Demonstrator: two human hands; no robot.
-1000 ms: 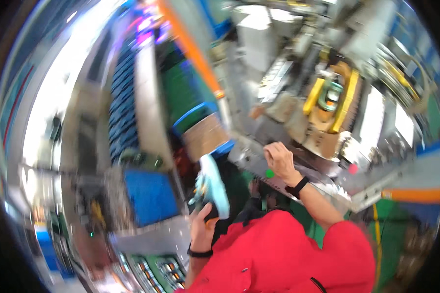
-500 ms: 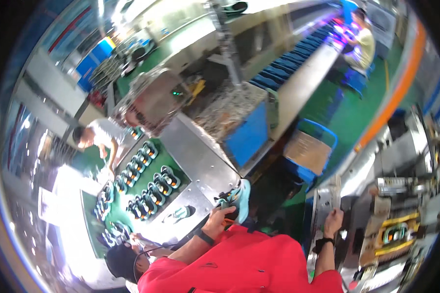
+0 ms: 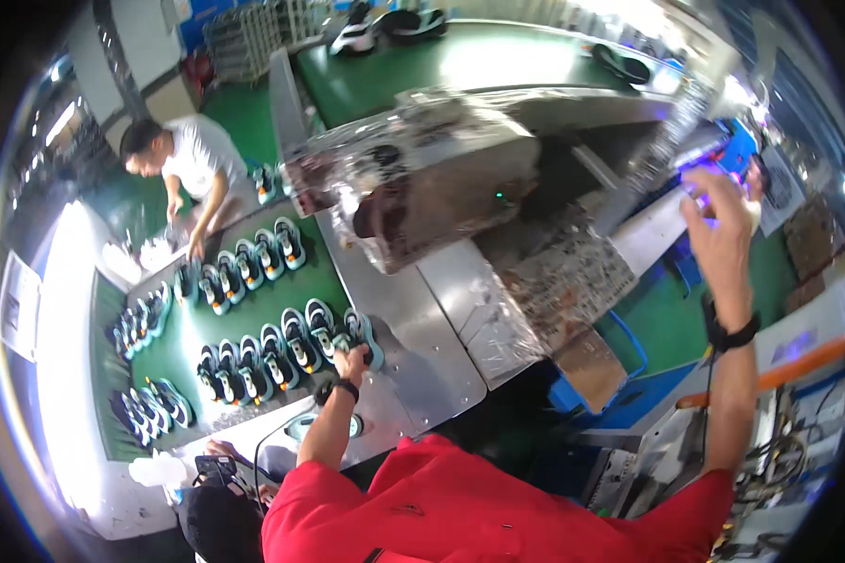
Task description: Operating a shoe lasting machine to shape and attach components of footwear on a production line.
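Observation:
My left hand [image 3: 351,359] is closed on a mint-soled sports shoe [image 3: 360,330] at the right end of the near row. This shoe rests at the edge of the green belt [image 3: 239,317], beside the metal table. The other dark shoes with mint soles and orange marks [image 3: 272,357] stand side by side to its left. Raised at the far right, my right hand [image 3: 723,230] has its fingers apart and loosely bent, with nothing seen in it. Below my left forearm lies a pale green shoe-shaped piece [image 3: 310,427], partly hidden.
A film-wrapped machine [image 3: 432,183] stands beyond the metal table [image 3: 422,361]. Across the belt, a person in white [image 3: 202,155] reaches toward the far shoe row. Another person in a dark cap [image 3: 221,521] is close by my left side. An orange rail [image 3: 779,375] runs at right.
My left hand has carried the shoe from near my body leftward to the row on the belt. My right hand has risen from the machine at the right. The view has turned left.

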